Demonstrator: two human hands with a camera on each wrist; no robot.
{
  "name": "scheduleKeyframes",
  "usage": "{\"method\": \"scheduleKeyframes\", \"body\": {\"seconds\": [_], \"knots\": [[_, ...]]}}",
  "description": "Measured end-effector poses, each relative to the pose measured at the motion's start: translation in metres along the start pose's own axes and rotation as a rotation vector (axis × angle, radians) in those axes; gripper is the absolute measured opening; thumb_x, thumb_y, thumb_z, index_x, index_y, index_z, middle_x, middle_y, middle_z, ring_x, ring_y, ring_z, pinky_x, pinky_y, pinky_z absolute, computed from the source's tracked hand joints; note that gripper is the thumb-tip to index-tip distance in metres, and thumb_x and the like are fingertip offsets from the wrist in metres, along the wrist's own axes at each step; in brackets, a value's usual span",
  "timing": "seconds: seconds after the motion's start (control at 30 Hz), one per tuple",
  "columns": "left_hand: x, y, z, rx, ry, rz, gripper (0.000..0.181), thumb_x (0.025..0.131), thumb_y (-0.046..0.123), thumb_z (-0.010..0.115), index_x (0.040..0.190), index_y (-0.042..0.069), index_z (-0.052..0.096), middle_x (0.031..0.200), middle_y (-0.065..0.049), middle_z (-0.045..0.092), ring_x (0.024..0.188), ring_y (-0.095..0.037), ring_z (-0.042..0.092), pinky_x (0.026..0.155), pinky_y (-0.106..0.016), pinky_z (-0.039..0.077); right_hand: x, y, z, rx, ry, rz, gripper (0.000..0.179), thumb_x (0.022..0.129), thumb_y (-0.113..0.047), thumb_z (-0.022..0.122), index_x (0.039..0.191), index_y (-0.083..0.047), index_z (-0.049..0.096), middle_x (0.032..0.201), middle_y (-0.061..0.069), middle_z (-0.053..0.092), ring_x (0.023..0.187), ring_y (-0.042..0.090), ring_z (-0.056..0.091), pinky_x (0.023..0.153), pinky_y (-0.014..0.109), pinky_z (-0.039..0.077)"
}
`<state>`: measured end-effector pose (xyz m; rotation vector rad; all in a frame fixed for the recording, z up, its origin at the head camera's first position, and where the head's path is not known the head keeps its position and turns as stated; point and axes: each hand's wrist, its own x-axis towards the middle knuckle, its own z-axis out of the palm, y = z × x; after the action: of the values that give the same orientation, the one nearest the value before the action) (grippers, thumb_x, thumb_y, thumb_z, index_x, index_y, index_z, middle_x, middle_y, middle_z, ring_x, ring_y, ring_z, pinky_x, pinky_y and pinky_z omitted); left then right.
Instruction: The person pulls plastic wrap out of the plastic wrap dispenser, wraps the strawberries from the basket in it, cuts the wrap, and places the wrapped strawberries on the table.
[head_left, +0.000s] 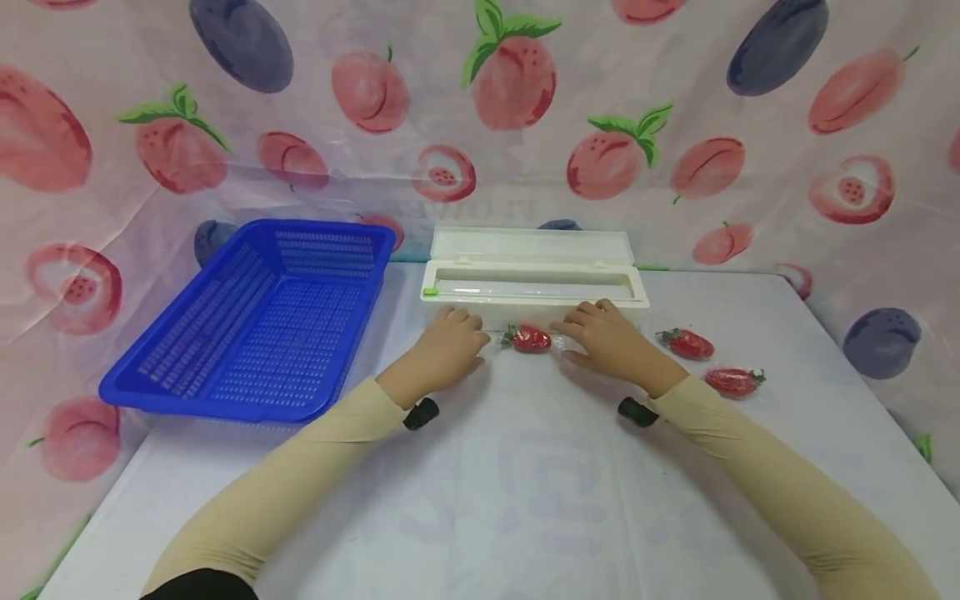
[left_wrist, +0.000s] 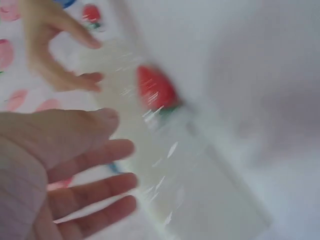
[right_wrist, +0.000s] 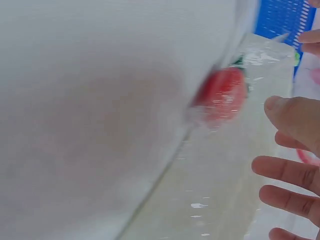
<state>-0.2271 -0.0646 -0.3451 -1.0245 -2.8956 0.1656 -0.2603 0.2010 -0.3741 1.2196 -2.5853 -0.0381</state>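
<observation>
A red strawberry (head_left: 531, 339) with green leaves lies on the white table, in front of the white cling film dispenser (head_left: 525, 320). Clear film (right_wrist: 200, 205) covers the strawberry and stretches out beside it, shiny in both wrist views. My left hand (head_left: 447, 348) is just left of the strawberry; its thumb and fingers (left_wrist: 117, 197) are spread apart, close to the film. On the other side, my right hand (head_left: 603, 340) has its fingers (right_wrist: 282, 169) extended and separated, with nothing gripped between them.
Two more film-wrapped strawberries, one nearer the dispenser (head_left: 686, 343) and one nearer me (head_left: 734, 382), lie right of my right hand. A blue plastic basket (head_left: 330, 367) stands at the left. Behind the table hangs a fruit-print cloth (head_left: 525, 183). The dispenser's lid (head_left: 532, 247) is raised.
</observation>
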Motion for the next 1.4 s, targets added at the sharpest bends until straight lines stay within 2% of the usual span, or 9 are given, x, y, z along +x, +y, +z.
{"method": "scheduleKeyframes", "body": {"seconds": [0.13, 0.27, 0.37, 0.5, 0.7, 0.87, 0.97, 1.2, 1.4], "knots": [[-0.013, -0.023, -0.033, 0.053, -0.021, -0.066, 0.03, 0.086, 0.032, 0.067, 0.107, 0.01, 0.067, 0.105, -0.01, 0.063, 0.104, -0.03, 0.056, 0.098, -0.048, 0.038, 0.014, 0.001, -0.009, -0.018, 0.102, -0.049, 0.04, 0.076, -0.025, 0.078, 0.111, -0.009, 0.067, 0.097, 0.01, 0.069, 0.093, 0.029, 0.061, 0.081, 0.047, 0.046], [-0.011, -0.057, -0.054, 0.1, -0.092, -0.137, 0.039, 0.087, 0.033, 0.065, 0.116, 0.008, 0.063, 0.113, -0.015, 0.063, 0.11, -0.034, 0.056, 0.1, -0.052, 0.037, 0.04, -0.003, -0.014, -0.034, 0.192, -0.097, 0.036, 0.076, -0.023, 0.077, 0.107, -0.008, 0.068, 0.092, 0.01, 0.069, 0.09, 0.029, 0.062, 0.079, 0.046, 0.047], [-0.001, -0.083, -0.055, 0.097, -0.138, -0.173, 0.044, 0.087, 0.032, 0.065, 0.122, 0.007, 0.059, 0.121, -0.018, 0.06, 0.118, -0.037, 0.052, 0.105, -0.056, 0.034, 0.064, -0.009, -0.012, -0.029, 0.236, -0.123, 0.032, 0.079, -0.023, 0.074, 0.107, -0.008, 0.069, 0.09, 0.009, 0.07, 0.089, 0.027, 0.063, 0.079, 0.044, 0.048], [0.014, -0.105, -0.042, 0.05, -0.153, -0.166, 0.044, 0.085, 0.031, 0.068, 0.122, 0.009, 0.059, 0.123, -0.017, 0.06, 0.121, -0.037, 0.05, 0.105, -0.056, 0.034, 0.096, -0.021, -0.003, -0.038, 0.251, -0.163, 0.03, 0.083, -0.023, 0.07, 0.11, -0.01, 0.068, 0.09, 0.007, 0.069, 0.088, 0.025, 0.063, 0.078, 0.042, 0.049], [0.031, -0.106, -0.02, -0.048, -0.143, -0.114, 0.04, 0.082, 0.038, 0.07, 0.113, 0.014, 0.062, 0.113, -0.01, 0.064, 0.113, -0.033, 0.055, 0.102, -0.053, 0.037, 0.13, -0.036, 0.013, -0.088, 0.24, -0.201, 0.032, 0.086, -0.022, 0.067, 0.117, -0.015, 0.066, 0.092, 0.004, 0.069, 0.088, 0.023, 0.063, 0.077, 0.038, 0.049], [0.036, -0.104, -0.008, -0.04, -0.115, -0.101, 0.034, 0.081, 0.041, 0.07, 0.102, 0.014, 0.065, 0.1, -0.006, 0.063, 0.101, -0.029, 0.057, 0.099, -0.05, 0.04, 0.144, -0.045, 0.018, -0.118, 0.234, -0.235, 0.03, 0.087, -0.019, 0.064, 0.117, -0.019, 0.065, 0.084, 0.003, 0.066, 0.081, 0.022, 0.062, 0.074, 0.037, 0.048], [0.036, -0.106, -0.002, -0.036, -0.1, -0.107, 0.031, 0.081, 0.04, 0.07, 0.099, 0.015, 0.066, 0.098, -0.005, 0.063, 0.1, -0.028, 0.057, 0.098, -0.05, 0.04, 0.149, -0.048, 0.022, -0.143, 0.225, -0.243, 0.027, 0.088, -0.02, 0.062, 0.115, -0.02, 0.065, 0.082, 0.002, 0.062, 0.077, 0.021, 0.06, 0.072, 0.036, 0.047], [0.039, -0.108, 0.005, -0.048, -0.106, -0.08, 0.032, 0.08, 0.042, 0.071, 0.1, 0.017, 0.068, 0.105, -0.007, 0.062, 0.106, -0.029, 0.056, 0.101, -0.051, 0.037, 0.152, -0.052, 0.027, -0.164, 0.149, -0.205, 0.032, 0.089, -0.023, 0.063, 0.121, -0.023, 0.062, 0.101, 0.003, 0.062, 0.088, 0.021, 0.062, 0.074, 0.037, 0.049], [0.04, -0.107, 0.006, -0.115, -0.09, -0.079, 0.022, 0.081, 0.033, 0.071, 0.095, 0.015, 0.07, 0.106, -0.007, 0.062, 0.101, -0.028, 0.056, 0.099, -0.05, 0.039, 0.153, -0.054, 0.03, -0.161, 0.159, -0.188, 0.025, 0.089, -0.019, 0.061, 0.114, -0.021, 0.063, 0.105, 0.003, 0.061, 0.085, 0.022, 0.061, 0.07, 0.037, 0.048]]}}
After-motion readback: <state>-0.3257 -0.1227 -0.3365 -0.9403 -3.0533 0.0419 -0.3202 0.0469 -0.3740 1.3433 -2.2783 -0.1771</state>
